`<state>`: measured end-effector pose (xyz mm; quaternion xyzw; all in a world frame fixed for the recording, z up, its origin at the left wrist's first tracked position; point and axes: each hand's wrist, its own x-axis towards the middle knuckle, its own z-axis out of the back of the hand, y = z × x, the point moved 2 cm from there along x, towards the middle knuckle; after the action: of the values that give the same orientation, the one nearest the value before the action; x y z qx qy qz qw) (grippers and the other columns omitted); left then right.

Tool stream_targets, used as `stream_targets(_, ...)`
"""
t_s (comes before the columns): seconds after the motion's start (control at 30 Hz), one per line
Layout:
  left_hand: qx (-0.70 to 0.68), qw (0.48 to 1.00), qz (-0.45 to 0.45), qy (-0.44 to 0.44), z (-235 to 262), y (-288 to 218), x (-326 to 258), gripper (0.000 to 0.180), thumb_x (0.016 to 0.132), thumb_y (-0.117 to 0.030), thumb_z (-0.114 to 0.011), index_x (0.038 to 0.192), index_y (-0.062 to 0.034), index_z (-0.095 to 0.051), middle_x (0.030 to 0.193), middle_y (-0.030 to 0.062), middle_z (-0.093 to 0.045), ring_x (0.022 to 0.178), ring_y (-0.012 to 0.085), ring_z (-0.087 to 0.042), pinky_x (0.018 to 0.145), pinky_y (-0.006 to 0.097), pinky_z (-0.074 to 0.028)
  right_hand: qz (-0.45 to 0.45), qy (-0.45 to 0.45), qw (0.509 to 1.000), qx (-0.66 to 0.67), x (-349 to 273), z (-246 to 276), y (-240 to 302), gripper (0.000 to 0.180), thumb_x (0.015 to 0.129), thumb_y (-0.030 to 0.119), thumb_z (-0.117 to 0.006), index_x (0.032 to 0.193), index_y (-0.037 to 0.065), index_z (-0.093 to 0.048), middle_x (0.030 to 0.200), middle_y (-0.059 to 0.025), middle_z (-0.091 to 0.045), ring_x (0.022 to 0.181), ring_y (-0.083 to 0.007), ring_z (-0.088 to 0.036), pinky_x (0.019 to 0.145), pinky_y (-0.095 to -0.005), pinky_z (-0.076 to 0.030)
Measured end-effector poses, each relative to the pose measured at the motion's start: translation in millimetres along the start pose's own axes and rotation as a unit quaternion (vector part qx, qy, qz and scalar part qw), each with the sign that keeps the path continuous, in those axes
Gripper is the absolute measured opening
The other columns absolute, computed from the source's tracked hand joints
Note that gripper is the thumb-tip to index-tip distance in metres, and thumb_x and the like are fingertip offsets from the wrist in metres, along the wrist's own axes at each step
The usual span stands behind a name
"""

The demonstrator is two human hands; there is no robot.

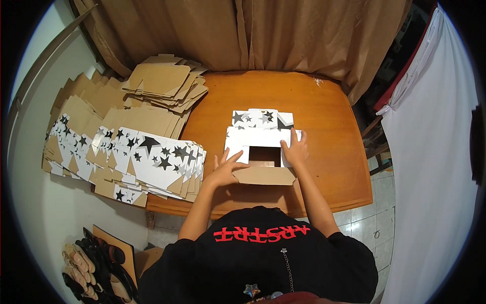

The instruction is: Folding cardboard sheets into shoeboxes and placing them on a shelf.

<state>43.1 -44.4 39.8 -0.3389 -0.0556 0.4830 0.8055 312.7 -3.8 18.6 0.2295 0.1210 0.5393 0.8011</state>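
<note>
Now both hands, left hand (224, 169) and right hand (295, 149), press the open, empty star-printed box (260, 139).

Even warm indoor light, soft shadows, sharp centre, strong fisheye bending, black rim.

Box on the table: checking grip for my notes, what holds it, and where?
Both hands press the box: left hand on its left flap, right hand on its right side.

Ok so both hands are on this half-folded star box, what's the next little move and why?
Probably fold the brown front flap up and into the opening. The box lies on the wooden table with its middle still open, the left hand rests by that flap, and the right hand steadies the right wall.
</note>
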Motion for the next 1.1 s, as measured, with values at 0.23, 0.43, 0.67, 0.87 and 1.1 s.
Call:
stream_targets(0.23, -0.046, 0.987, 0.071, -0.135, 5, -18, 21, 0.046, 0.068, -0.026, -0.074, 0.111, -0.0137, -0.062, 0.138, 0.002, -0.041, 0.134, 0.0328, -0.019, 0.103, 0.063, -0.003, 0.075, 0.002, 0.991, 0.107, 34, -18, -35, 0.068, 0.079, 0.049, -0.059, 0.13, 0.008, -0.043, 0.138, -0.0215, -0.027, 0.12, -0.0405, -0.036, 0.098, -0.0459, -0.034)
stream_targets(0.43, -0.04, 0.923, 0.017, -0.382, -18, -22, 40, 0.045, 0.073, -0.026, -0.071, 0.113, -0.0129, -0.056, 0.13, 0.007, -0.043, 0.129, 0.0322, -0.026, 0.102, 0.063, -0.008, 0.094, 0.021, 0.972, 0.214, 26, -12, -27, 0.057, 0.082, 0.041, -0.059, 0.119, -0.002, -0.052, 0.138, -0.024, -0.026, 0.125, -0.0395, -0.032, 0.101, -0.0423, -0.031)
stream_targets(0.67, 0.098, 0.935, -0.032, -0.34, -39, -35, 37, 0.033, 0.081, -0.035, -0.061, 0.107, -0.0169, -0.066, 0.135, 0.0092, -0.04, 0.132, 0.0381, -0.017, 0.098, 0.068, -0.004, 0.069, 0.006, 0.997, 0.037, -1, 7, -2, 0.07, 0.071, 0.035, -0.07, 0.128, 0.006, -0.042, 0.141, -0.0222, -0.024, 0.118, -0.0412, -0.04, 0.092, -0.0482, -0.039)
stream_targets(0.87, 0.082, 0.946, -0.011, -0.314, -38, -29, 39, 0.031, 0.08, -0.038, -0.059, 0.103, -0.0181, -0.069, 0.136, 0.0104, -0.039, 0.132, 0.0397, -0.016, 0.099, 0.068, -0.001, 0.053, 0.022, 0.998, -0.036, -6, 9, 9, 0.077, 0.068, 0.029, -0.074, 0.132, 0.009, -0.037, 0.141, -0.0233, -0.022, 0.12, -0.0422, -0.038, 0.092, -0.0523, -0.038)
stream_targets(1.1, 0.07, 0.955, 0.007, -0.288, -39, -25, 42, 0.032, 0.078, -0.04, -0.061, 0.099, -0.0186, -0.07, 0.137, 0.0149, -0.037, 0.133, 0.0403, -0.014, 0.1, 0.066, 0.0, 0.087, -0.019, 0.992, -0.086, -6, -4, 5, 0.074, 0.067, 0.028, -0.075, 0.129, 0.011, -0.04, 0.141, -0.0215, -0.024, 0.117, -0.0411, -0.039, 0.091, -0.0574, -0.035)
